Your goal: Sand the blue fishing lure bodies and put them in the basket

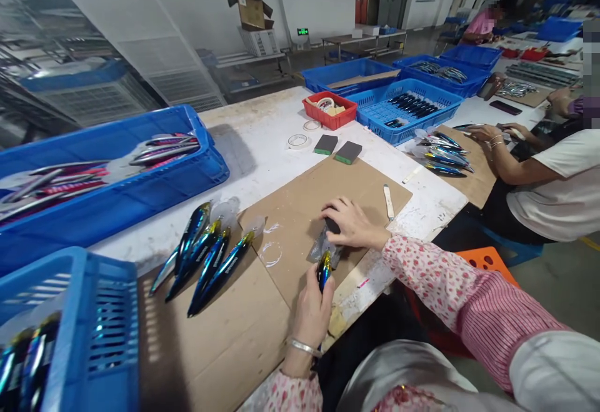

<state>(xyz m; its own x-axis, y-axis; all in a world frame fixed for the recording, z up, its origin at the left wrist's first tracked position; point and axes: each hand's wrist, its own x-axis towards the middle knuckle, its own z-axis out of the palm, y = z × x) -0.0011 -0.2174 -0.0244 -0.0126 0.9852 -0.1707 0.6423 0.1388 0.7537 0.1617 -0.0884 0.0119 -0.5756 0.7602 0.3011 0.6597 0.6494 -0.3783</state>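
Observation:
My left hand point(313, 307) grips a shiny blue and gold fishing lure point(324, 268) by its near end, holding it flat on the brown cardboard sheet point(300, 212). My right hand point(352, 223) presses a dark sanding block point(332, 227) down on the far part of that lure, which sits in a clear sleeve. Several more blue lures point(206, 256) in clear sleeves lie side by side on the cardboard to the left of my hands.
A blue crate point(140, 193) with pink and silver lures stands at the left; another blue basket point(94, 324) with blue lures is near left. Two green-edged sanding blocks point(337, 148), tape rolls point(298, 141), a red tray point(329, 110) and a white knife point(389, 202) lie beyond. A seated person point(553, 180) works at right.

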